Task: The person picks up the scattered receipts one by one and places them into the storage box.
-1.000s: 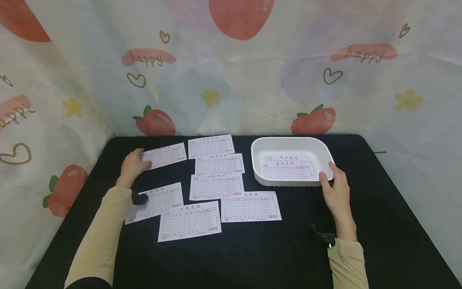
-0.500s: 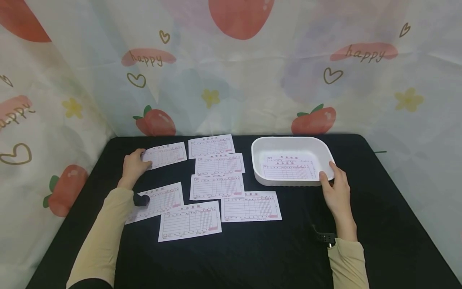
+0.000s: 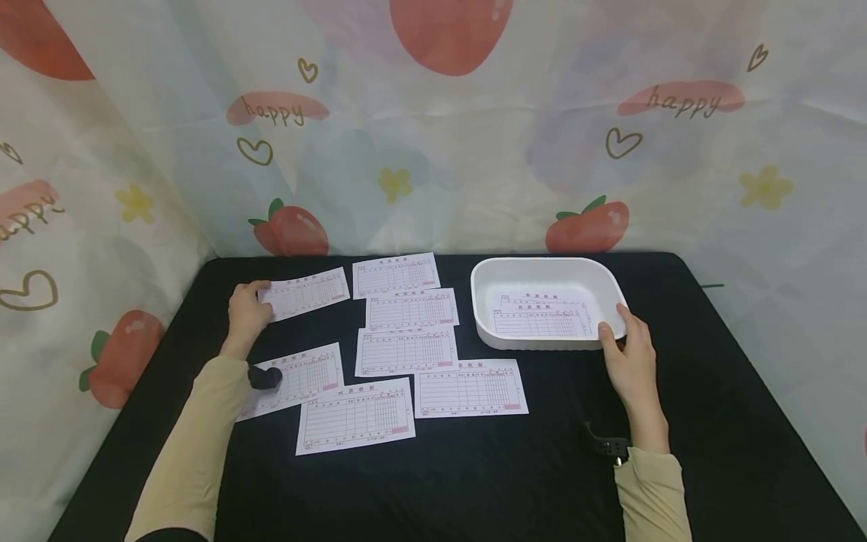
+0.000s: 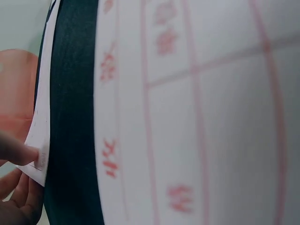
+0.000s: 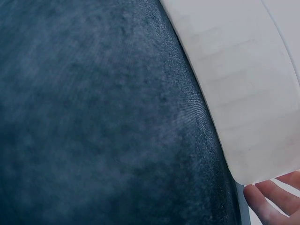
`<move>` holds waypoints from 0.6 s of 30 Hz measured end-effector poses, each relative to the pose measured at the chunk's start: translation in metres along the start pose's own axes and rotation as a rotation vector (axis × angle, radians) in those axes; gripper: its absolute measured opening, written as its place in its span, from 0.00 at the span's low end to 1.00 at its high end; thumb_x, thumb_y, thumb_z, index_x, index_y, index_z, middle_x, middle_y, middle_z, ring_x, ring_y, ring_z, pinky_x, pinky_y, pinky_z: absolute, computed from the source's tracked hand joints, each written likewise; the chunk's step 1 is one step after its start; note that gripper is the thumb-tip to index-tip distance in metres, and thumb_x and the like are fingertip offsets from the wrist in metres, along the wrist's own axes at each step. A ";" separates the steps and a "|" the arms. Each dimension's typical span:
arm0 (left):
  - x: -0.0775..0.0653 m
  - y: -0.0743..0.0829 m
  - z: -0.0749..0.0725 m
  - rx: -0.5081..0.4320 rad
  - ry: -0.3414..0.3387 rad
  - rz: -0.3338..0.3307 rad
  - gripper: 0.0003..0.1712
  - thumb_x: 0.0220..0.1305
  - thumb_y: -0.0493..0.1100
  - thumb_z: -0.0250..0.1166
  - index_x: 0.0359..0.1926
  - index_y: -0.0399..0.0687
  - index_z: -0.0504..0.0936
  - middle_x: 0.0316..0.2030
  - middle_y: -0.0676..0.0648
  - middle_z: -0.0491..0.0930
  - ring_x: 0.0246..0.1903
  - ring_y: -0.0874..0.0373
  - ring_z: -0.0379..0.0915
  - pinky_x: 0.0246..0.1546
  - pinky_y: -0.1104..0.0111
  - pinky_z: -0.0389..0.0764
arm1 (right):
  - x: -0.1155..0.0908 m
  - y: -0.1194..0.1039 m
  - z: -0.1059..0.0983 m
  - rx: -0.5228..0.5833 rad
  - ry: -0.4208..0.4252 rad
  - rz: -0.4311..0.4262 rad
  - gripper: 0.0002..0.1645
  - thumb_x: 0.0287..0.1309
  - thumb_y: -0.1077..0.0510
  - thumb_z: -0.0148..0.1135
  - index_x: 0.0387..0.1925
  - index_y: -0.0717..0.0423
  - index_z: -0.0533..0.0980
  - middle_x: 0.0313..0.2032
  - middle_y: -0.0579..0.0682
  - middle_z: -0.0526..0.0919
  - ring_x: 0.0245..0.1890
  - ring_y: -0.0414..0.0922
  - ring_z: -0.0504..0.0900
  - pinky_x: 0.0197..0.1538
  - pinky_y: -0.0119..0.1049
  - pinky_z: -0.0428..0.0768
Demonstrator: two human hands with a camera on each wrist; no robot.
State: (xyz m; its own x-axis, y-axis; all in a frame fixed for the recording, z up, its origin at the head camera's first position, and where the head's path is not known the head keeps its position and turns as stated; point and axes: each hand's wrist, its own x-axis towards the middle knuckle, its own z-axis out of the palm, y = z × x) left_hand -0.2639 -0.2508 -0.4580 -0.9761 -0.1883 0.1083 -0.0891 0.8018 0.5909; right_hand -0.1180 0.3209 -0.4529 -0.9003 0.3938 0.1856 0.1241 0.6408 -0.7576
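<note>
In the head view my left hand (image 3: 245, 320) is at the far left of the table, pinching the left end of a printed receipt slip (image 3: 308, 293). The left wrist view shows the thumb on top of that slip's corner (image 4: 43, 103) and fingers (image 4: 28, 201) beneath. My right hand (image 3: 633, 369) grips the right front corner of a white plastic tray (image 3: 535, 343), thumb at the front rim and fingers along the right side. Two overlapping receipt slips (image 3: 542, 324) lie inside the tray. In the right wrist view, fingertips (image 5: 258, 201) touch the tray's end wall (image 5: 253, 117).
Several more receipt slips lie on the black tablecloth (image 3: 488, 482), some overlapping: a column in the middle (image 3: 406, 350), one at right (image 3: 470, 388), one at front (image 3: 355, 416). Another slip (image 3: 298, 376) is partly under the left wrist's camera. A printed curtain (image 3: 433, 173) hangs behind the table.
My left hand has shifted slightly left, and more of the pinched slip's left end shows. The right hand and the tray stay where they were.
</note>
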 end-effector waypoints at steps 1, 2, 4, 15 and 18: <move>0.000 -0.001 0.000 -0.012 0.006 0.006 0.30 0.52 0.26 0.47 0.59 0.30 0.72 0.56 0.26 0.67 0.51 0.34 0.65 0.55 0.44 0.66 | 0.000 0.000 0.000 -0.001 0.001 -0.001 0.33 0.70 0.53 0.48 0.72 0.59 0.55 0.68 0.67 0.59 0.65 0.64 0.63 0.62 0.62 0.68; 0.000 -0.001 0.000 -0.021 0.014 0.016 0.30 0.52 0.26 0.46 0.59 0.29 0.72 0.56 0.26 0.68 0.50 0.34 0.66 0.54 0.45 0.67 | 0.000 -0.001 0.000 -0.001 0.002 -0.002 0.33 0.70 0.53 0.48 0.72 0.60 0.55 0.68 0.67 0.59 0.65 0.64 0.63 0.62 0.62 0.68; -0.001 -0.002 -0.001 -0.038 0.027 0.038 0.31 0.52 0.25 0.43 0.59 0.28 0.71 0.56 0.26 0.68 0.49 0.36 0.67 0.52 0.46 0.69 | 0.000 -0.002 0.000 0.000 0.005 -0.008 0.33 0.69 0.54 0.48 0.71 0.60 0.56 0.67 0.67 0.60 0.65 0.64 0.63 0.62 0.62 0.68; -0.011 -0.004 -0.007 -0.086 0.034 0.047 0.31 0.56 0.25 0.42 0.63 0.32 0.70 0.61 0.30 0.66 0.43 0.41 0.70 0.42 0.55 0.71 | 0.001 0.000 0.000 -0.007 0.010 -0.021 0.33 0.69 0.54 0.49 0.71 0.61 0.56 0.67 0.67 0.60 0.65 0.65 0.63 0.62 0.63 0.68; -0.015 -0.005 -0.008 -0.100 0.043 0.047 0.31 0.57 0.25 0.42 0.63 0.33 0.70 0.62 0.31 0.67 0.39 0.44 0.70 0.36 0.65 0.70 | 0.001 0.000 0.000 -0.008 0.011 -0.022 0.33 0.69 0.54 0.48 0.71 0.61 0.56 0.67 0.68 0.60 0.64 0.65 0.64 0.62 0.63 0.68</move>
State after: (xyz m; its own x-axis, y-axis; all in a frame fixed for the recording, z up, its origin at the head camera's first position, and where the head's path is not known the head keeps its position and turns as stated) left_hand -0.2472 -0.2565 -0.4560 -0.9692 -0.1778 0.1705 -0.0213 0.7501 0.6610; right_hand -0.1187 0.3210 -0.4531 -0.8982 0.3869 0.2086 0.1080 0.6543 -0.7485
